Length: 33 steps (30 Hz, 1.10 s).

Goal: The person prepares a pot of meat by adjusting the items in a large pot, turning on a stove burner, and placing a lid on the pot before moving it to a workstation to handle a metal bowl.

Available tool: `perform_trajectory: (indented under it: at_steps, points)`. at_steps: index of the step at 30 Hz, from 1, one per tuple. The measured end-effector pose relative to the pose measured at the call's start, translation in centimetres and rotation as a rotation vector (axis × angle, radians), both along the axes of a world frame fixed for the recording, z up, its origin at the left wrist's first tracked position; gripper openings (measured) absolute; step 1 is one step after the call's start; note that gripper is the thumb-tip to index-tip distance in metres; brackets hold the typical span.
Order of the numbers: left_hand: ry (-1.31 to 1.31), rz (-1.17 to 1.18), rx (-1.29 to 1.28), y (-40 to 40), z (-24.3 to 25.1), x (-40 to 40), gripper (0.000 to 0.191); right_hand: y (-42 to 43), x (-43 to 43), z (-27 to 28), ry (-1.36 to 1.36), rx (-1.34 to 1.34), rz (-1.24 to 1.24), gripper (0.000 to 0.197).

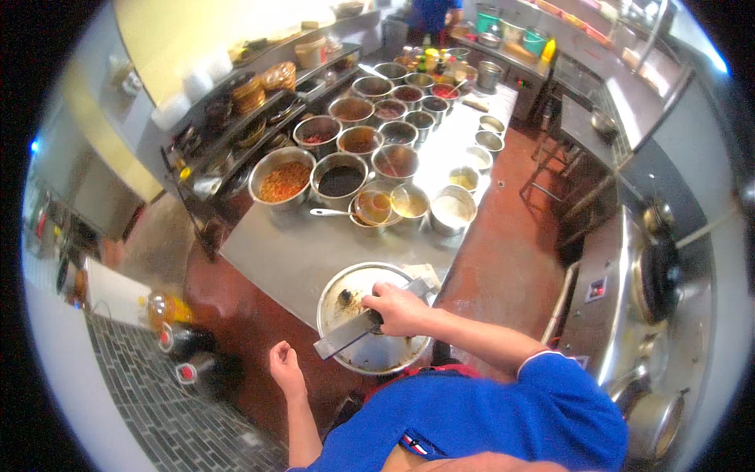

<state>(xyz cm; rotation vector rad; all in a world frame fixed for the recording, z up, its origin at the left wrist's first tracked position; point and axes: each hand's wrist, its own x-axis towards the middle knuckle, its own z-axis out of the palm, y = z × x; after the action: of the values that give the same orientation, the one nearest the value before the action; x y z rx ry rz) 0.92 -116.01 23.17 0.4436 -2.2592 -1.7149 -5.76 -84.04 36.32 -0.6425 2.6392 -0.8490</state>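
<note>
My right hand grips the middle of a flat metal bar lying slantwise across a large round metal lid. Dark stains mark the lid, and a black knob-like spot shows near its left side. What vessel is under the lid, if any, is hidden. To the left, my left hand hangs over the red floor, loosely curled, with a gap between thumb and fingers and nothing visible in it. Partly behind the lid, a pale cloth or paper lies at the edge of the steel table.
Several steel pots, including one of reddish-brown seasoning and one of dark liquid, crowd the table. A white-handled ladle rests at a bowl. Big bottles stand at left, stoves at right. A person in blue stands far back.
</note>
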Motion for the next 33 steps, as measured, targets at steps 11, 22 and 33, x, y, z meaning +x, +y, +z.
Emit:
perform_trajectory:
  at_steps: [11, 22, 33]
  points:
    - [-0.114, -0.348, 0.181, 15.3, 2.2, -0.3, 0.022, 15.9, 12.0, 3.5, 0.354, -0.047, -0.474, 0.046]
    - [-0.097, -0.876, 0.234, 38.6, 2.9, 3.9, 0.021, 35.5, 30.3, 6.5, 0.387, 0.134, -0.899, 0.044]
    - [-0.071, -1.502, 0.064, 58.3, 3.6, 4.9, 0.021, 46.9, 44.0, 15.5, 0.458, 0.198, -1.345, 0.039]
